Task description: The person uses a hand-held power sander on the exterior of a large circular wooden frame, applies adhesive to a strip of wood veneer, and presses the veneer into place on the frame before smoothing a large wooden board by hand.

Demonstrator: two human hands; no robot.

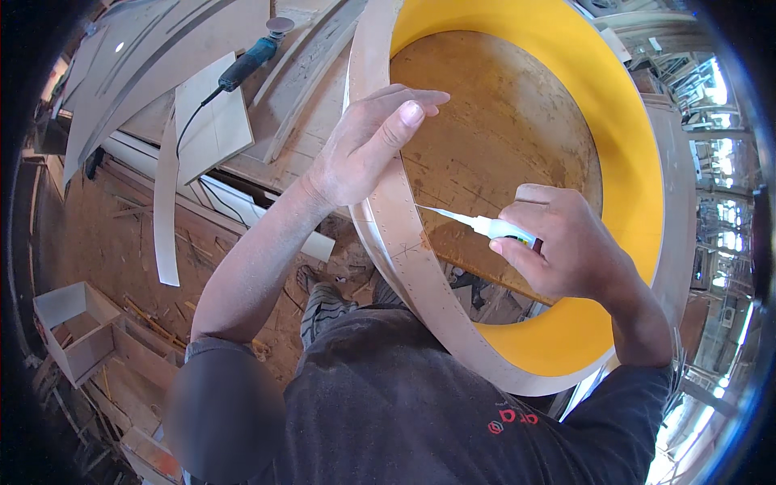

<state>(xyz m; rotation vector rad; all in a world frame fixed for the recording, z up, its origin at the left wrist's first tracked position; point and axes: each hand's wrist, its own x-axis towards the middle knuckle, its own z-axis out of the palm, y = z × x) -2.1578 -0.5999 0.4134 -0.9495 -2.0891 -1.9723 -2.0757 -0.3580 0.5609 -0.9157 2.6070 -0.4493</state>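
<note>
Right hand (566, 255) fisted round glue bottle (493, 228), nozzle at ring (404, 242) edge. Left hand (364, 145) open, flat on rim, steadying. Ring on bench: thin, bendy (likely light) — grip by rim. Bottle soft, squeezable.

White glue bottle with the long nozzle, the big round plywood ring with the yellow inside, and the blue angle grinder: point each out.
White glue bottle (493, 227), head view: its body, just ahead of the right hand.
Round plywood ring (420, 279), head view: near rim edge.
Blue angle grinder (252, 58), head view: its body.
</note>
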